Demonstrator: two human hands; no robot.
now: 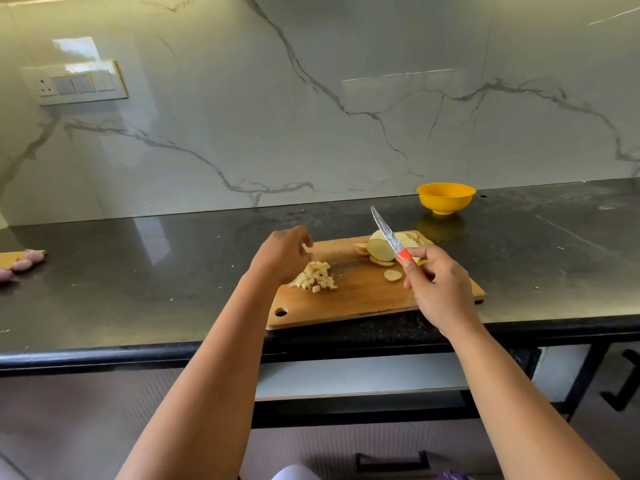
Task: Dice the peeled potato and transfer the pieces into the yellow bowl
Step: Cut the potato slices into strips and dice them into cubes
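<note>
A wooden cutting board (pixel 360 299) lies on the dark counter. A small heap of diced potato (pixel 317 276) sits on its left part. Round potato slices (pixel 381 250) lie stacked and fanned at its far right, and one slice (pixel 393 275) lies apart. My left hand (pixel 282 254) hovers just above the diced heap with fingers loosely curled and nothing in them. My right hand (pixel 438 289) grips the red handle of a knife (pixel 388 233), whose patterned blade points up and away over the slices. The yellow bowl (pixel 446 197) stands beyond the board near the wall; its inside is hidden.
The counter's front edge (pixel 138 355) runs just below the board. At the far left lie pinkish bulbs (pixel 24 263) on another board. A marble wall with a switch panel (pixel 79 83) backs the counter. Drawer handles show below.
</note>
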